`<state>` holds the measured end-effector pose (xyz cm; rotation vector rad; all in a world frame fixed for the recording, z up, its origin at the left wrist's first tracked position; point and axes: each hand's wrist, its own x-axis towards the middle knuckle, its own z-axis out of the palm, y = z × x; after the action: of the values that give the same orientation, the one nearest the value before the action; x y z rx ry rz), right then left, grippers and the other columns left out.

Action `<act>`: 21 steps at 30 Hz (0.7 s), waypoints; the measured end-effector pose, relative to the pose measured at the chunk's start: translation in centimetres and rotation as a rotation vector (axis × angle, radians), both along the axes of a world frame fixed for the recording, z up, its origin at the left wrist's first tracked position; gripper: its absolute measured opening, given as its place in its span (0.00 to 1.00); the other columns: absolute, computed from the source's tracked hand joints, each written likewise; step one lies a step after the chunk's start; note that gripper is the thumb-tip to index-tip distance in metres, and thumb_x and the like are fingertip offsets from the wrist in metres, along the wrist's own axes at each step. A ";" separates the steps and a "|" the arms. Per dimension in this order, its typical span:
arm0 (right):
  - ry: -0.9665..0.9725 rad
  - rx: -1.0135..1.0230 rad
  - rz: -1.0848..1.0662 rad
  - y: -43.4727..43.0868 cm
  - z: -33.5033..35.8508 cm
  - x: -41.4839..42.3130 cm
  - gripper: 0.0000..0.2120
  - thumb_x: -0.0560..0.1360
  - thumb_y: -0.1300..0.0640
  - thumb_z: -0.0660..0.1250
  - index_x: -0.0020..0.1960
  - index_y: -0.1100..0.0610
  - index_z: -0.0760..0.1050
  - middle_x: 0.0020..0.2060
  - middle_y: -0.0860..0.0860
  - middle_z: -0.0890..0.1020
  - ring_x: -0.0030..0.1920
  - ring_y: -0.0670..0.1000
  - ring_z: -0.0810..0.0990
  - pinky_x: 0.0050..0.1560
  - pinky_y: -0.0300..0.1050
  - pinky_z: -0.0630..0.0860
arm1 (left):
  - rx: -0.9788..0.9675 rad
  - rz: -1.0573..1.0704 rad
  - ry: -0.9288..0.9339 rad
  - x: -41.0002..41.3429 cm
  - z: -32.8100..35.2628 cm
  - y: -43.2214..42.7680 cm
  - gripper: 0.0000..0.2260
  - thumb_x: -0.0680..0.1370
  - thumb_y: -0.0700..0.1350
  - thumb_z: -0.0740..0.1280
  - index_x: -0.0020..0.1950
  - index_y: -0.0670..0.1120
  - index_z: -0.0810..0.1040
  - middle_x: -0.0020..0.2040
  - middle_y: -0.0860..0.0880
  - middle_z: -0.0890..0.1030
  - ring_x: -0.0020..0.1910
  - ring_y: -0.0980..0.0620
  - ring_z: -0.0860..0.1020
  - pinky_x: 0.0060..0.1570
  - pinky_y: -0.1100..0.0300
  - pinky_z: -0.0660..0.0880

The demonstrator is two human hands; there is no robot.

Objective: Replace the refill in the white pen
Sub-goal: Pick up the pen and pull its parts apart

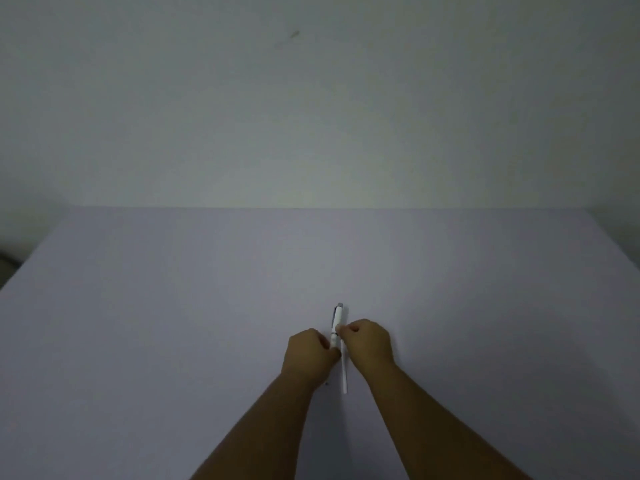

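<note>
A white pen with a grey push button and a dark clip points away from me, low in the middle of the table. My left hand is closed around its near end. My right hand pinches the pen's middle from the right. A thin white refill lies just right of the pen, running toward me between my two hands; its far end is hidden by my right fingers. A tiny dark speck lies by my left wrist; I cannot tell what it is.
The table has a plain pale lilac top. Its far edge meets a bare grey-white wall. A dark rounded object shows past the table's left edge.
</note>
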<state>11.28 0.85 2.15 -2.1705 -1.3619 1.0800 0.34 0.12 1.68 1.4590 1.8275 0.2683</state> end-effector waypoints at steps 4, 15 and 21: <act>0.192 -0.002 -0.127 0.8 0.9 0.2 0.15 0.74 0.50 0.67 0.43 0.63 0.83 0.38 0.57 0.84 0.38 0.53 0.78 0.41 0.45 0.71 | 0.028 -0.042 -0.018 -0.1 1.0 -0.3 0.05 0.71 0.46 0.69 0.39 0.44 0.79 0.32 0.52 0.76 0.30 0.55 0.74 0.28 0.67 0.69; -0.077 -0.065 0.005 2.0 0.7 3.5 0.18 0.78 0.52 0.60 0.50 0.65 0.81 0.45 0.61 0.84 0.48 0.59 0.81 0.43 0.44 0.71 | -0.067 -0.072 -0.024 -1.0 0.9 -0.7 0.04 0.69 0.43 0.70 0.41 0.44 0.82 0.40 0.44 0.83 0.38 0.49 0.79 0.46 0.58 0.79; -0.256 -0.047 0.232 -0.4 -1.0 3.6 0.15 0.76 0.51 0.64 0.51 0.63 0.78 0.49 0.59 0.84 0.50 0.57 0.81 0.46 0.44 0.75 | -0.002 -0.006 -0.042 -1.0 0.9 -0.3 0.07 0.72 0.45 0.68 0.48 0.45 0.82 0.41 0.49 0.81 0.38 0.54 0.76 0.40 0.63 0.73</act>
<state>14.89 0.43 1.11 -2.2895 -1.7538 0.9438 -0.69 -0.16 2.58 1.4470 1.7896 0.2919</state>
